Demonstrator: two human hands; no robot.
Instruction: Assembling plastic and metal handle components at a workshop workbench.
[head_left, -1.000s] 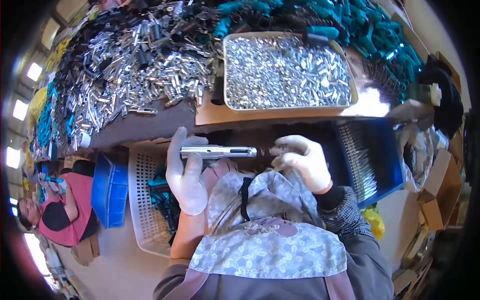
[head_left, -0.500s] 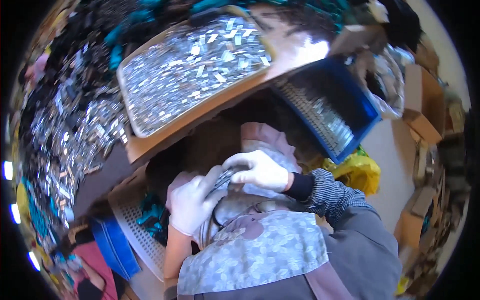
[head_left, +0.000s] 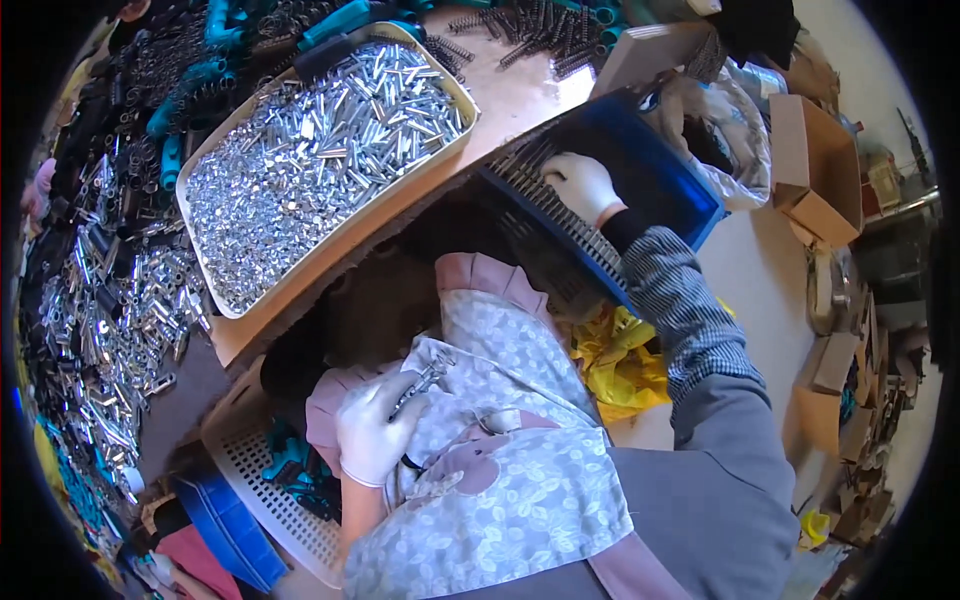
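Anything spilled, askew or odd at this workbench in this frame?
Metal parts lie loose in a heap on the bench left of the tray, not in any container. The blue crate that the right hand reaches into sits tilted. The left hand holds one metal piece normally.

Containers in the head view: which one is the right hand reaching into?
The blue plastic crate at upper right: the right hand is inside it, by its row of metal parts. The beige tray of silver pieces and the white perforated basket lie apart from it.
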